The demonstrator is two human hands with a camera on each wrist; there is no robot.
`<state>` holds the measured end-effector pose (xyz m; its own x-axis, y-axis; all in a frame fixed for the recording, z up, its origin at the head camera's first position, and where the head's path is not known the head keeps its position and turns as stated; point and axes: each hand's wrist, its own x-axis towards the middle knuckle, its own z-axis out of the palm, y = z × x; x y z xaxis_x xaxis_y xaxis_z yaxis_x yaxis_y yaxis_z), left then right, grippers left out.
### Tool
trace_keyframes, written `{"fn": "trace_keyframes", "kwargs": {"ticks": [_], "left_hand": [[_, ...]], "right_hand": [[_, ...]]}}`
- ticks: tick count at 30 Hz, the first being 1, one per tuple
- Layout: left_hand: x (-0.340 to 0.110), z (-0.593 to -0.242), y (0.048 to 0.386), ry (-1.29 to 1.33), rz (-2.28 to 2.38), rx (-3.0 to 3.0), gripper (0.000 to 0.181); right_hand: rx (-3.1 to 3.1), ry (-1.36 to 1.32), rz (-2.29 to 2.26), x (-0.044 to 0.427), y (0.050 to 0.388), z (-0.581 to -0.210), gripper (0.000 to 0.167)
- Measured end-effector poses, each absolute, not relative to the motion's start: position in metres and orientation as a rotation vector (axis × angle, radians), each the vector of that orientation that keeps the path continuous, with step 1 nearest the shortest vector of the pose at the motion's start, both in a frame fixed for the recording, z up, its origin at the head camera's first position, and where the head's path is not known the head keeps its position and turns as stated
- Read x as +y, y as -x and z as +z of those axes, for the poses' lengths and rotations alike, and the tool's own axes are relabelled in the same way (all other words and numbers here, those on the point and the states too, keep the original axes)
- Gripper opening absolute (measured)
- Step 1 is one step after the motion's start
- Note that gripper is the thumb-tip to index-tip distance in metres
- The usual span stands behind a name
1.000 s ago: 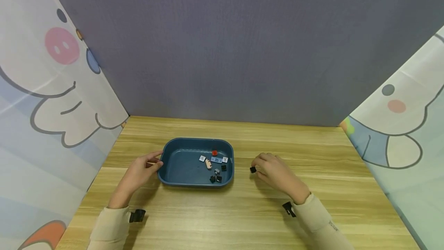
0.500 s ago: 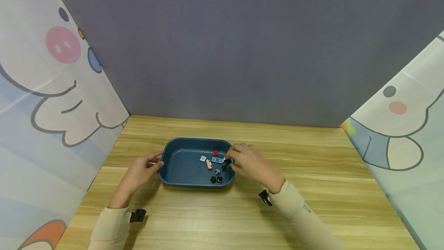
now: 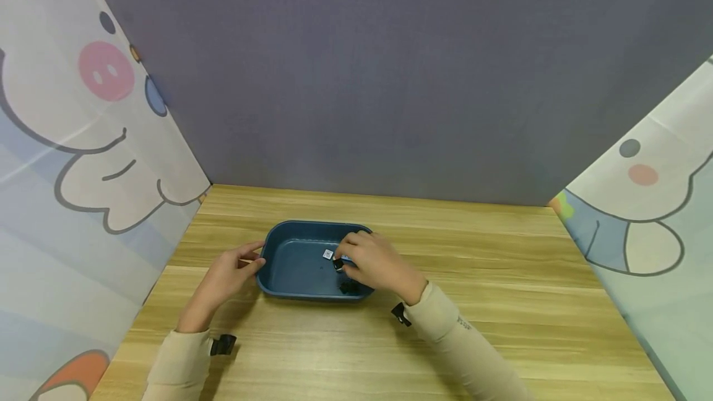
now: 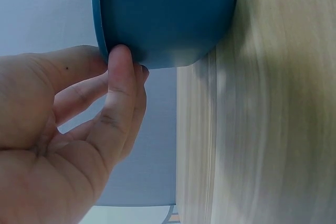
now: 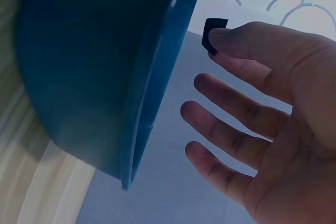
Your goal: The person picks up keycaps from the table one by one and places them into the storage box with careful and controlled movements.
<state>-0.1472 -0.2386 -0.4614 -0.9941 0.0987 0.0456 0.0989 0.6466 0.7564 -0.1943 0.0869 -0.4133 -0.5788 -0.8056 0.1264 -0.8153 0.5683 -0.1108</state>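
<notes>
A blue tray (image 3: 295,296) with a raised rim stands on the wooden table. My left hand (image 3: 227,277) holds the tray's left end, thumb and fingers at the rim (image 4: 100,30). Over the tray's right half, my right hand (image 3: 375,265) pinches a small black block (image 5: 212,34) between thumb and index finger; its other fingers are spread. Inside the tray lie a white square piece (image 3: 327,254), dark pieces (image 3: 349,288) near the front right and a partly covered light-blue piece (image 3: 346,257). The right hand hides other contents.
A grey-purple panel (image 3: 379,79) rises behind the table (image 3: 501,265). Cartoon-printed sheets (image 3: 111,141) stand along both sides. Black clips (image 3: 223,344) sit at the sleeve cuffs.
My right hand has carried the black block leftward from above the table, past the tray's right rim, to over the inside of the tray. The left hand has stayed at the tray's left end.
</notes>
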Motion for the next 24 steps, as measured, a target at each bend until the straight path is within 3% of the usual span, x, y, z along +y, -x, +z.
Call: {"fn": "trace_keyframes", "kwargs": {"ticks": [24], "left_hand": [[-0.2387,-0.4615,0.1482,0.182,-1.308,-2.858,0.043]], "right_hand": [[-2.717,-1.404,0.333,0.0892,0.1904,-0.4129,0.023]]}}
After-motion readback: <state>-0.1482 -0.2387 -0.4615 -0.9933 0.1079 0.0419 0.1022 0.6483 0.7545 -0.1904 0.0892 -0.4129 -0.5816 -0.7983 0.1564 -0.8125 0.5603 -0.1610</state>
